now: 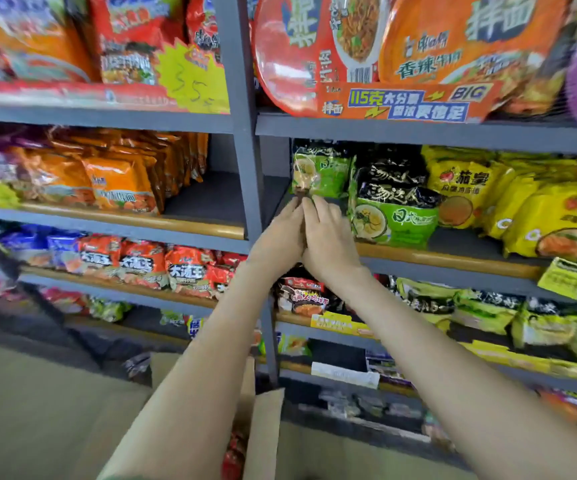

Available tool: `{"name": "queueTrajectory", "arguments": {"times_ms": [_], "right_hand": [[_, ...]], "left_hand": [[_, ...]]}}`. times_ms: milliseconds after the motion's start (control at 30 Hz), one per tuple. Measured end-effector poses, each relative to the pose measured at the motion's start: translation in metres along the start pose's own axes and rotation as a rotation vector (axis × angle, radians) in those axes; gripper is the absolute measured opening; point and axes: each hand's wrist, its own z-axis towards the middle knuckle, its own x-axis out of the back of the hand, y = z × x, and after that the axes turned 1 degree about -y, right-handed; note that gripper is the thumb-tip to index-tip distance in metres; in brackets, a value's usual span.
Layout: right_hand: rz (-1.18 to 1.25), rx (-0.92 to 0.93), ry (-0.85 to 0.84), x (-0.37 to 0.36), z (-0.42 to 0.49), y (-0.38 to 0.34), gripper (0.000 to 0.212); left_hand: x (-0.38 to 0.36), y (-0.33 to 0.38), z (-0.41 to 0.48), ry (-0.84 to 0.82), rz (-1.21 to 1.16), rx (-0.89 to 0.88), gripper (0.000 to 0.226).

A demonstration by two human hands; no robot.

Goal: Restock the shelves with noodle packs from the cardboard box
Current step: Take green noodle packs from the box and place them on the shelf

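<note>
A green and black noodle pack point(321, 168) stands upright at the left end of the middle right shelf point(453, 259). My left hand point(276, 240) and my right hand point(330, 237) are pressed side by side below it, and their fingertips pinch the pack's dark bottom seam. More green and black packs point(391, 209) stand just to the right of it. The cardboard box point(263, 431) sits low in the view under my forearms, its flaps open, with red packs point(233, 455) showing inside.
A grey upright post point(245, 168) divides the shelving just left of my hands. Yellow packs point(540, 216) fill the right of the same shelf, and orange packs point(120, 181) the left bay. Bowl noodles point(418, 53) sit above, and red packs point(176, 268) and more green ones point(488, 310) below.
</note>
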Motion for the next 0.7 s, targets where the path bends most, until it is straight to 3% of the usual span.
{"name": "queueTrajectory", "arguments": {"times_ms": [100,200,333,500,700], "right_hand": [[0.050,0.051,0.109,0.003,-0.046,-0.021,0.044],[0.122,0.108,0.078,-0.009,-0.080,-0.046,0.035],[0.194,0.148,-0.163,-0.037,-0.114,-0.083,0.027],[0.265,0.165,-0.474,-0.093,-0.147,-0.124,0.037],[0.310,0.111,-0.779,-0.196,-0.188,-0.174,0.044]], "left_hand": [[-0.007,-0.003,-0.057,0.069,-0.034,-0.011,0.039],[-0.014,-0.021,-0.111,0.091,-0.066,0.142,0.033],[-0.026,-0.069,-0.178,-0.003,-0.022,0.304,0.035],[-0.039,-0.143,-0.264,-0.106,-0.017,0.621,0.039],[-0.053,-0.239,-0.351,-0.212,-0.039,0.877,0.041]]}}
